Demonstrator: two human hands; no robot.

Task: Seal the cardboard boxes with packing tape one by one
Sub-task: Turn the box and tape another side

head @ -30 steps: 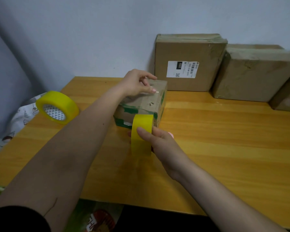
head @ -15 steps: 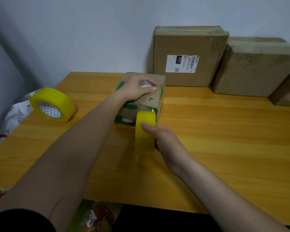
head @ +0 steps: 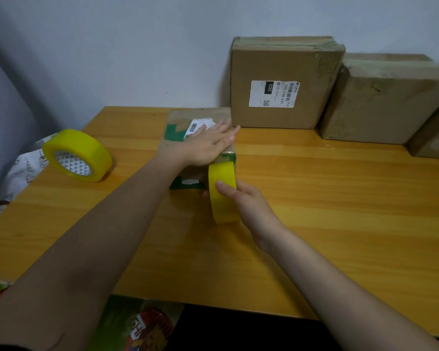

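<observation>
Wooden tabletop (head: 314, 198) under you, pale wall behind, two sealed cartons (head: 284, 82) stacked against it at the back right. Your small cardboard box (head: 180, 122) sits mid-table, just in front of those cartons. Your left hand (head: 208, 145) lies flat on its top, fingers straight and pressing toward the far edge; a second ago those fingers were curled at the far rim, so the hand has flattened down to smooth the strip. Your right hand (head: 241, 198) pinches the yellow tape roll (head: 222, 191), standing on edge against the box's near face, much as before. The roll lies directly toward you from the box, its band running front to back across the top, so the coming pull likely goes down and toward you. A spare tape roll (head: 77, 155) rests well to the left.
</observation>
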